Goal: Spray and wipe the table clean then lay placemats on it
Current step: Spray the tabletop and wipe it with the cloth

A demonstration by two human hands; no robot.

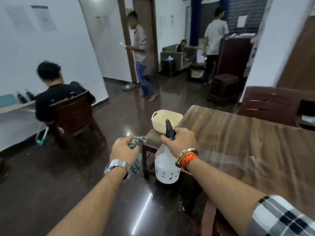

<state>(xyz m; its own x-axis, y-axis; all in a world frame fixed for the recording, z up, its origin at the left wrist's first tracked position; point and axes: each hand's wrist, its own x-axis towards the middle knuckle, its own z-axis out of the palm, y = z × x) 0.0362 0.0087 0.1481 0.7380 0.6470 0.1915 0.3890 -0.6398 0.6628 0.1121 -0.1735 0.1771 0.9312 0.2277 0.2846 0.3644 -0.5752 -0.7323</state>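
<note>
Two bare forearms reach out from the bottom edge, the right one with a checked sleeve (281, 217) pushed back. The left hand (123, 150), a metal watch (117, 166) on its wrist, is closed around one striped cloth (138, 141), which is bunched in the fingers and hangs below the palm. The right hand (181, 139), with a bangle and red threads at the wrist, is curled round the neck of one white spray bottle (166, 169). The bottle's black trigger head sticks up above the knuckles, and it hangs just off the left edge of the one wooden table (247, 142), over the floor. One cream basket (167, 120) sits on a low stool (151, 140) beside the table. Four other people are in the room: one seated on a chair (75, 114) at left, one walking, one on a sofa, one standing.
</note>
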